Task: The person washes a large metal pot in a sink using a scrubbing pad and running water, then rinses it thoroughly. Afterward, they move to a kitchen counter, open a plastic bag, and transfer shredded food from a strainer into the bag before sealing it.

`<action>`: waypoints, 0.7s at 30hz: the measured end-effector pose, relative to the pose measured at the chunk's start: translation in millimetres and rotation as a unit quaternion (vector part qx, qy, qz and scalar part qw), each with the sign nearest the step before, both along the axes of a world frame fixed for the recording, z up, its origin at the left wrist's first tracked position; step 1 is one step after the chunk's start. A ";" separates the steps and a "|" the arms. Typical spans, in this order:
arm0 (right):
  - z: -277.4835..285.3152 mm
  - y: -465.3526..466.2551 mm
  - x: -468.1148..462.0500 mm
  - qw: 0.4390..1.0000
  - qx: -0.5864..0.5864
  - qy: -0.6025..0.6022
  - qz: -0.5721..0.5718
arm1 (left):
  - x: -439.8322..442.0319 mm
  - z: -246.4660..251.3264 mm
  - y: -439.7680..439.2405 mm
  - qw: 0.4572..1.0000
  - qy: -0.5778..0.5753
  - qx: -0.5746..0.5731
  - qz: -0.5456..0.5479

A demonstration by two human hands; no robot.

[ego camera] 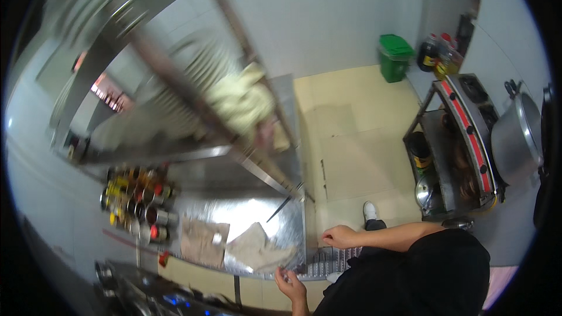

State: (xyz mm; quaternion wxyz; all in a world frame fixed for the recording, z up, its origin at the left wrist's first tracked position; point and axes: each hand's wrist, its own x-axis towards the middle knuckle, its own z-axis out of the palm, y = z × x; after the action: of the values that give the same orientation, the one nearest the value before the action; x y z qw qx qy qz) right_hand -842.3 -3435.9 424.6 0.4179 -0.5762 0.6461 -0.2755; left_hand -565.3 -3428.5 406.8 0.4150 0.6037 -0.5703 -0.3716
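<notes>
My left hand (292,286) is at the front edge of a stainless steel table (246,202), fingers bent and apart, with nothing clearly seen in it. My right hand (340,237) hangs beside the table's right side, its fingers loosely curled; whether it holds anything cannot be seen. On the tabletop near my left hand lies a crumpled beige cloth (262,250). Touching or almost touching it is a flatter brown cloth (203,242) with a small white thing on top. A thin dark stick-like thing (278,210) lies farther back.
Spice jars and bottles (140,202) crowd the table's left. A blurred metal shelf (210,151) above holds stacked plates and a pale yellow cloth (241,96). To the right stand a gas stove (465,127), a large metal pot (516,140) and a green bin (394,57).
</notes>
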 end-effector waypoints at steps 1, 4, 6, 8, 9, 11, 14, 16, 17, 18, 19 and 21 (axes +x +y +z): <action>-9.2 -0.9 -23.6 1.000 0.018 -0.019 -0.015 | -20.1 -4.7 -8.2 0.998 -0.002 0.060 -0.028; -32.3 -13.6 -103.8 1.000 -0.021 -0.006 0.011 | -92.4 -25.0 -28.4 0.978 -0.061 0.139 -0.146; -39.0 -25.8 -163.6 0.999 -0.027 0.031 0.001 | -147.5 -34.5 -57.5 0.918 -0.230 0.129 -0.295; -39.0 -37.3 -225.0 0.997 0.012 0.072 0.000 | -199.9 -35.2 -82.4 0.847 -0.331 0.165 -0.381; -37.6 -43.1 -255.3 0.995 0.028 0.098 0.008 | -226.6 -34.5 -97.8 0.833 -0.326 0.176 -0.412; -33.5 -51.8 -313.4 0.993 0.063 0.081 -0.058 | -278.3 -32.9 -128.3 0.834 -0.284 0.220 -0.419; -30.0 -63.1 -390.6 0.985 0.094 0.061 -0.129 | -336.4 -32.7 -173.7 0.849 -0.289 0.234 -0.376; -33.0 -68.9 -436.0 0.977 0.108 0.039 -0.179 | -362.6 -38.7 -203.3 0.860 -0.280 0.215 -0.369; -36.4 -71.8 -456.4 0.972 0.130 0.064 -0.187 | -373.1 -45.7 -217.1 0.859 -0.274 0.222 -0.370; -40.3 -74.2 -475.2 0.965 0.148 0.080 -0.200 | -382.4 -54.9 -230.4 0.859 -0.268 0.229 -0.372; -44.7 -76.6 -493.0 0.956 0.162 0.097 -0.224 | -392.1 -66.9 -245.5 0.849 -0.275 0.248 -0.377; -51.8 -81.5 -524.5 0.955 0.144 0.136 -0.219 | -410.3 -94.3 -279.7 0.830 -0.290 0.277 -0.387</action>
State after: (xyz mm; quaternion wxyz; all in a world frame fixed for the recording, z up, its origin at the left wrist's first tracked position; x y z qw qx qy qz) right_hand -1366.8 -3517.4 372.8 0.3339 -0.3863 0.8401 -0.1829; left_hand -975.6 -3708.2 312.4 -0.1316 0.5030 -0.7245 -0.4525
